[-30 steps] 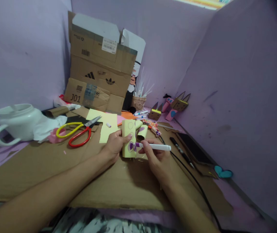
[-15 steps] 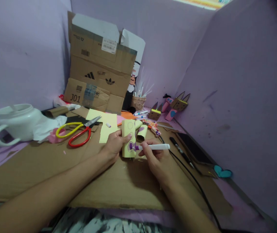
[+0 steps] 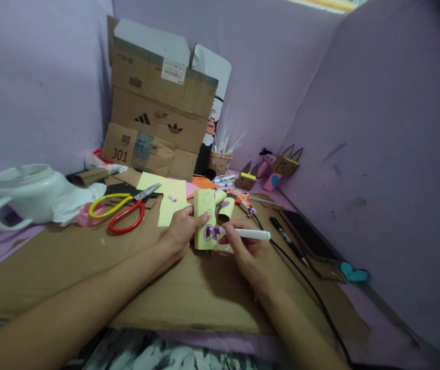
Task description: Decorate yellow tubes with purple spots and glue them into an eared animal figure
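Note:
My left hand is closed around the left side of a pale yellow paper tube, its thumb lying across the front. Outlined purple spots run down the tube, and the lowest is partly coloured in. Between the fingers of my right hand is a white marker with a purple tip, which meets or nearly meets that lowest spot. Just behind lies a smaller yellow paper roll with a purple patch. A small marker cap rests on a yellow paper sheet left of the tube.
Scissors with one yellow and one red handle lie left, near a white teapot. An unfolded cardboard box stands behind. On the right are a black marker, a black cable and a dark phone-like slab.
The marker tip has shifted very slightly at the lowest spot, and my right fingers with it. My left hand and the paper tube stay practically where they were.

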The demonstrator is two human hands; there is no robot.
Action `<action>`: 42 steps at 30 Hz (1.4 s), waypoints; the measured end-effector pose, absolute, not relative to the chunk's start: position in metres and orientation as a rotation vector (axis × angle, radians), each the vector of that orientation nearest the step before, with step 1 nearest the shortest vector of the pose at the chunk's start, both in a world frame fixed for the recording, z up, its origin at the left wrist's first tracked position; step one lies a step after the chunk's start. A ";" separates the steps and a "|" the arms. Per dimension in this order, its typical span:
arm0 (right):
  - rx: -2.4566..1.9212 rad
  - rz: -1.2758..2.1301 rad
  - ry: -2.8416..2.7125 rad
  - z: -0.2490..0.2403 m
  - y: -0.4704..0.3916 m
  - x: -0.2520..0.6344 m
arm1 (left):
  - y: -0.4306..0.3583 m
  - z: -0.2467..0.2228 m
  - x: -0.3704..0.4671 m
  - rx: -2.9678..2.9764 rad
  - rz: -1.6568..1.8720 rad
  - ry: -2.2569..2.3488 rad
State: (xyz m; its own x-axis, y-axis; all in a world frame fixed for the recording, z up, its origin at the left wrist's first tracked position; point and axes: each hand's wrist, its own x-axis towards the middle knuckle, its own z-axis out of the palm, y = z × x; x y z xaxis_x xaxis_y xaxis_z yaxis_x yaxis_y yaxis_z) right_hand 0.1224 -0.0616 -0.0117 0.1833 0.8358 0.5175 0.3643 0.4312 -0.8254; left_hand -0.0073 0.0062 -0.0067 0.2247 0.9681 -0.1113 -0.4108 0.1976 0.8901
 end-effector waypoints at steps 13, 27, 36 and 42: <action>-1.165 0.494 -1.421 -0.011 -0.063 0.123 | 0.006 -0.008 -0.008 0.876 1.121 0.803; -1.206 0.493 -1.442 -0.011 -0.063 0.125 | 0.004 -0.006 -0.008 0.864 1.121 0.796; -1.152 0.480 -1.373 -0.012 -0.061 0.124 | 0.007 -0.009 -0.008 0.890 1.129 0.812; -1.124 0.449 -1.413 -0.014 -0.061 0.125 | 0.005 -0.008 -0.008 0.879 1.114 0.796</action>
